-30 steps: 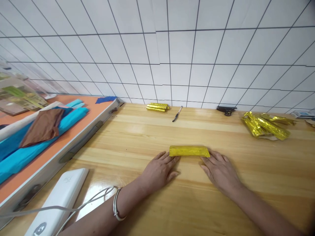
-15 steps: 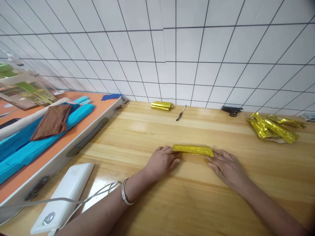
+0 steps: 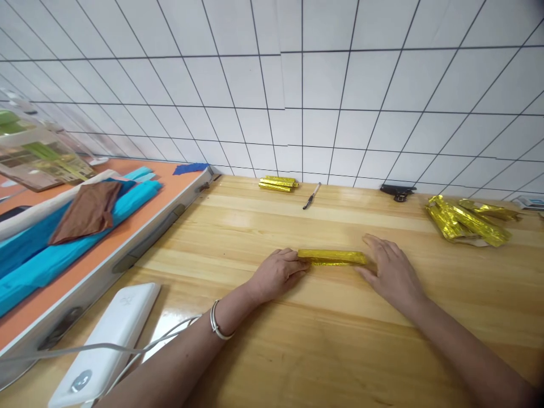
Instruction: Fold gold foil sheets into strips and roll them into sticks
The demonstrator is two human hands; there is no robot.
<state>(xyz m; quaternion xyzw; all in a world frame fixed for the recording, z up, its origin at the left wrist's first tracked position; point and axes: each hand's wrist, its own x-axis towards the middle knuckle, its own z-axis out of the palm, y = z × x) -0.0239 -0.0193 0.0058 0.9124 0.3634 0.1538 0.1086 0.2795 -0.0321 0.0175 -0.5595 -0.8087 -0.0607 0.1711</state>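
A folded strip of shiny gold foil (image 3: 334, 258) lies crosswise on the wooden table, in the middle of the view. My left hand (image 3: 278, 275) pinches its left end, fingertips pressed together on the foil. At the right end is my right hand (image 3: 393, 272), its thumb and fingers spread apart around the strip's end without closing on it. Whether the right fingertips touch the foil is hard to tell.
Gold foil rolls (image 3: 278, 183), a pen (image 3: 312, 196) and a black clip-like object (image 3: 398, 191) lie near the tiled wall. Crumpled gold foil (image 3: 467, 221) is at right. At left are a white power bank (image 3: 106, 340) with cable, brown paper (image 3: 87, 212) and blue rolls (image 3: 140, 207).
My right hand has opened, its fingers lifting and spreading away from the strip's right end. My left hand keeps its hold, and the strip has barely moved.
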